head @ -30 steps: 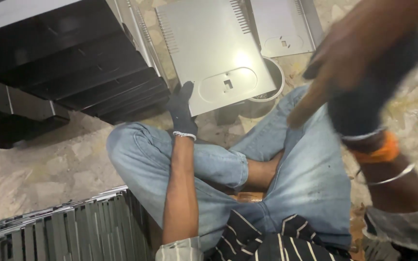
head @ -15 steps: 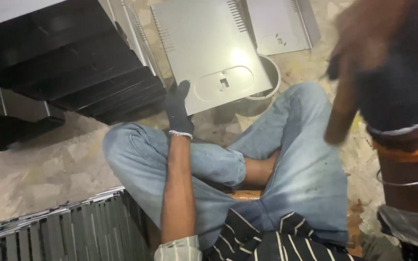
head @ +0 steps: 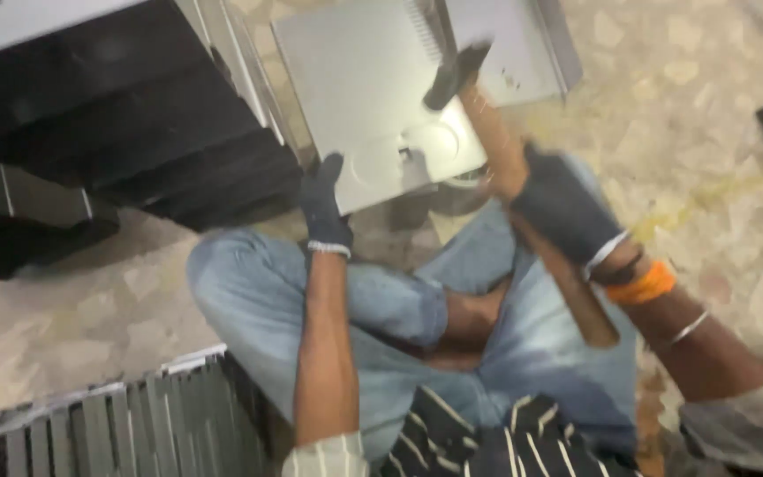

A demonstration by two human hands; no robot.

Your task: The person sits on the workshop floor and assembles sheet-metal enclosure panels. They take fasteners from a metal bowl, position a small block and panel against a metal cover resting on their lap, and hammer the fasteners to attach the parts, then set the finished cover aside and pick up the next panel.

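While the gloved left hand (head: 324,208) clamps its grip on the near edge of a grey sheet-metal panel (head: 359,88) lying on the speckled floor (head: 682,115) just beyond the knees, the gloved right hand (head: 562,208) is closed round a wooden-handled hammer (head: 496,141), whose dark head sits over the panel's far right part. Stacked black panels (head: 90,124) lie at left.

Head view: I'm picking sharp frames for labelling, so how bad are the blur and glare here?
Head view: heavy motion blur smears the hammer and the gloved right hand; the gloved left hand on the grey metal panel is soft but readable; the panel looks washed out, with no hard glare spot; the black stack is dark, with little detail.
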